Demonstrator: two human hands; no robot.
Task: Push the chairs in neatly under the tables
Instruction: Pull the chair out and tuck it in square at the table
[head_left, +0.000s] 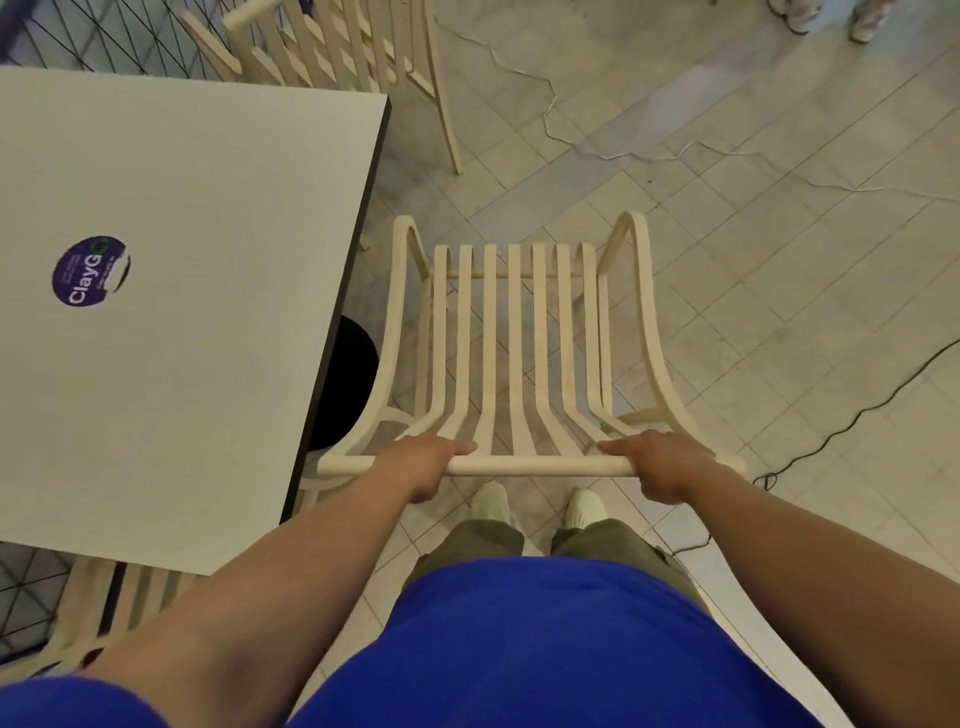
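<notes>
Sticker (91, 272) (ClayGo); left hand (423, 462), right hand (657, 467) grip chair (514, 338).

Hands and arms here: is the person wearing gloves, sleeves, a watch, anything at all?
Nothing shows on them. The left hand and right hand are bare: no gloves, no watch or band at either wrist. Both forearms are uncovered; blue cloth at the lower left corner may be a short sleeve of the blue top. Olive trousers and pale shoes show below.
</notes>
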